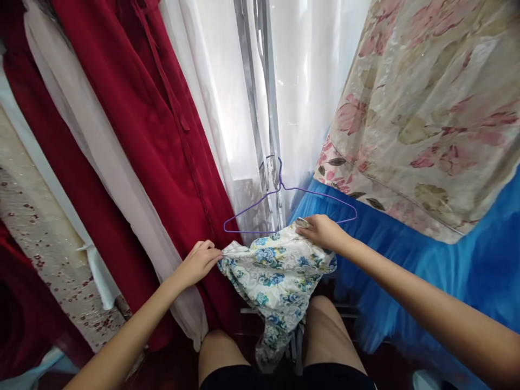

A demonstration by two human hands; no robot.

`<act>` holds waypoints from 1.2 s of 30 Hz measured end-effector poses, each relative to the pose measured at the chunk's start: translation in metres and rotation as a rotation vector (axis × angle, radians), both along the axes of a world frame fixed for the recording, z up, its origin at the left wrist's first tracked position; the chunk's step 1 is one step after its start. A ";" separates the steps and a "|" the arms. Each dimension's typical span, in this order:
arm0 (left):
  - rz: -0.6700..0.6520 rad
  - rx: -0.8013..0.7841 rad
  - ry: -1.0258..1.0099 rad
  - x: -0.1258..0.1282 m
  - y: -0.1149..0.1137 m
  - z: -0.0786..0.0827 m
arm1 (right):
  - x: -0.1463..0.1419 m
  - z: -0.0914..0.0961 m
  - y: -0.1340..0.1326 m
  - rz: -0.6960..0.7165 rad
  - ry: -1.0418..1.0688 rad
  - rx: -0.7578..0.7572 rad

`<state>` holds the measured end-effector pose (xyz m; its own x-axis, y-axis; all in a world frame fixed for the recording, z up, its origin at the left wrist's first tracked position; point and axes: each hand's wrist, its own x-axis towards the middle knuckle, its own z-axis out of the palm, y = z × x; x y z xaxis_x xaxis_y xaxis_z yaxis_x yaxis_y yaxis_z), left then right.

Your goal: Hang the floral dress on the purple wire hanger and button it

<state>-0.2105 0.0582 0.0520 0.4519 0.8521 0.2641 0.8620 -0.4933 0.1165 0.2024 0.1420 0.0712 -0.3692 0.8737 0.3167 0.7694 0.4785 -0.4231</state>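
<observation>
Two knees (pixel 219 352): bare, nearest the viewer at the bottom of the view, above black shorts (pixel 284 377); the cloth's loose end droops between them.
Floral cloth (pixel 276 276): white with blue and yellow flowers, at the centre of the view, stretched between both hands just below the hanger. Its top edge runs left to right and the rest hangs straight down.
Left hand (pixel 199 262): fingers curled in, pinching the cloth's left corner.
Right hand (pixel 320 232): fingers pressed together on the cloth's upper right edge, just under the hanger's lower wire; contact with the wire cannot be told.
Hanger (pixel 280 179): thin purple wire, upright with its hook at the top, caught on the window bars. Its long axis runs left to right, flat side toward the person.
Red garment (pixel 154 135): hangs just behind the left hand, crowding the left side.
Pale garment (pixel 101 162): beside the red one, further left.
Beaded beige fabric (pixel 40 233): at the far left edge.
Blue tulle (pixel 426 254): bulges in from the right, behind the right forearm and the hanger's right end.
Flowered fabric (pixel 426 108): beige with pink blooms, draped over the tulle at upper right.
Window bars (pixel 260 108): metal, upright, behind the hanger.
White curtain (pixel 312 81): sheer and bright, farthest back.
</observation>
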 end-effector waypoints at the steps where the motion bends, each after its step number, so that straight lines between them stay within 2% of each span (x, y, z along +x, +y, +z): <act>1: 0.020 -0.007 -0.023 -0.003 -0.001 0.001 | -0.001 -0.001 0.000 -0.001 0.004 0.006; 4: 0.014 -0.131 -0.081 0.000 -0.007 -0.007 | -0.003 -0.005 -0.001 0.002 0.018 0.012; 7: -0.099 -0.363 -0.086 0.021 -0.025 -0.032 | -0.003 -0.010 0.000 0.042 0.054 -0.018; 11: -0.223 -0.559 -0.083 0.059 -0.058 -0.067 | -0.004 -0.012 -0.001 0.049 0.051 -0.012; 13: -0.238 -0.654 -0.155 0.071 -0.068 -0.074 | -0.002 -0.010 -0.002 0.034 0.042 -0.010; 15: -0.240 -0.728 -0.309 0.076 -0.070 -0.074 | 0.005 -0.007 -0.003 0.023 0.037 -0.025; 17: -0.221 -0.726 -0.514 0.073 -0.065 -0.066 | 0.014 -0.005 -0.004 0.015 0.041 -0.025; 20: -0.130 -0.600 -0.804 0.064 -0.055 -0.045 | 0.026 -0.009 -0.005 -0.013 0.081 0.026; 22: -0.062 -0.590 -0.907 0.056 -0.050 -0.030 | 0.028 -0.012 -0.006 -0.021 0.117 0.055; 23: -0.053 -0.626 -0.886 0.053 -0.048 -0.022 | 0.027 -0.014 -0.006 -0.009 0.133 0.058; 25: -0.087 -0.667 -0.656 0.046 -0.044 -0.009 | 0.022 -0.015 -0.007 0.046 0.163 0.035; 27: -0.117 -0.539 -0.320 0.039 -0.039 0.003 | 0.015 -0.014 -0.008 0.115 0.194 -0.011; 29: -0.083 -0.311 -0.084 0.031 -0.031 0.014 | 0.008 -0.012 -0.011 0.161 0.215 -0.044; 32: 0.027 -0.080 0.044 0.019 -0.016 0.034 | 0.001 -0.011 -0.015 0.145 0.202 -0.033; 36: 0.122 0.047 0.067 0.010 -0.001 0.057 | -0.005 -0.013 -0.018 0.111 0.156 -0.004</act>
<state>-0.2008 0.0569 0.1088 0.3634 0.8894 0.2773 0.9212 -0.3875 0.0358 0.1976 0.1243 0.0580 -0.4100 0.8317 0.3743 0.6367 0.5549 -0.5354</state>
